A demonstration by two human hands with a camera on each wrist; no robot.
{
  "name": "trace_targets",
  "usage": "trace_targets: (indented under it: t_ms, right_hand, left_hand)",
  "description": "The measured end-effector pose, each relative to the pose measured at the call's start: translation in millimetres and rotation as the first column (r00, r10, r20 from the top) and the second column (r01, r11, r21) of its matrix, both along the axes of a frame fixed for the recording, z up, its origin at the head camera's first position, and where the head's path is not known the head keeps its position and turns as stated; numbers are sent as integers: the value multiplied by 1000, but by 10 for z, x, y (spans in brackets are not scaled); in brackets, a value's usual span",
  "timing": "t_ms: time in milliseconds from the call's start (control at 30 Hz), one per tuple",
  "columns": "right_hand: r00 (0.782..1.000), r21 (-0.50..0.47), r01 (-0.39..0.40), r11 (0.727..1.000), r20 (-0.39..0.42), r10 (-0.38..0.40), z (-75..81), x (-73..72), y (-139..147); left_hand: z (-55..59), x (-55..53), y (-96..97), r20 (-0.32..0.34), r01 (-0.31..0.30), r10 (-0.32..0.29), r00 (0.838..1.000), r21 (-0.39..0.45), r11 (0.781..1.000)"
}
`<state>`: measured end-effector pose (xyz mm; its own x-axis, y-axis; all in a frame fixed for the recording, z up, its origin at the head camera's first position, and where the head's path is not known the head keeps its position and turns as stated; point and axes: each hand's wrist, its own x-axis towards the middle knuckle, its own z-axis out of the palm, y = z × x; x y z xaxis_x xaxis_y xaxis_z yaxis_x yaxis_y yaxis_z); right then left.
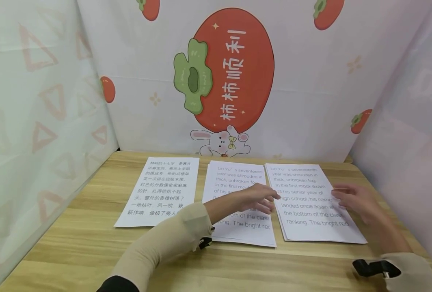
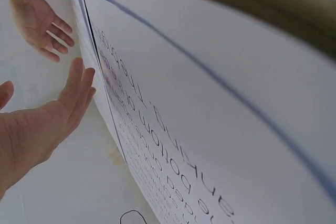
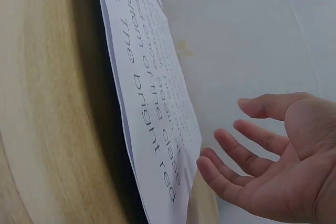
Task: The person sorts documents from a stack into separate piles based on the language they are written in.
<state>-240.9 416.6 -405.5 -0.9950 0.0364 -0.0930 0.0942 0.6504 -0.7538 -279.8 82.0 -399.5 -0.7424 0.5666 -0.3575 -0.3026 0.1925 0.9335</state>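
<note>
Three piles of printed white paper lie in a row on the wooden table. At the left is the sheet with Chinese text. A middle stack with English text lies partly under my left forearm. My left hand hovers over that stack's right side, its fingers loosely extended and holding nothing. The right stack with English text shows the same words. Near its right edge is my right hand, fingers relaxed and slightly bent, palm facing the paper. In the right wrist view the fingers hold nothing.
The wooden table ends at a white backdrop printed with a large red persimmon and a rabbit. White curtains hang at both sides. Black wrist mounts are on both sleeves.
</note>
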Motion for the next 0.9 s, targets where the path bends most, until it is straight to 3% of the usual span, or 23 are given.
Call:
trace_targets:
  t_ms: [300,567,900]
  right_hand:
    - [984,-53,-160,986,-88,155,36,-31,-402]
    - [970,-78,-232,970,-89,225,44,-50,-733]
    - [946,-289,-317,903,-24,325,-22,-98,-1043]
  left_hand:
    - [12,-56,-336,-100,-2,-5,995,-65,998]
    - [4,-52,-683,-150,-83,62,987,-139,987]
    - [-80,-63,-1055,-191,-116,81,978,-179,977]
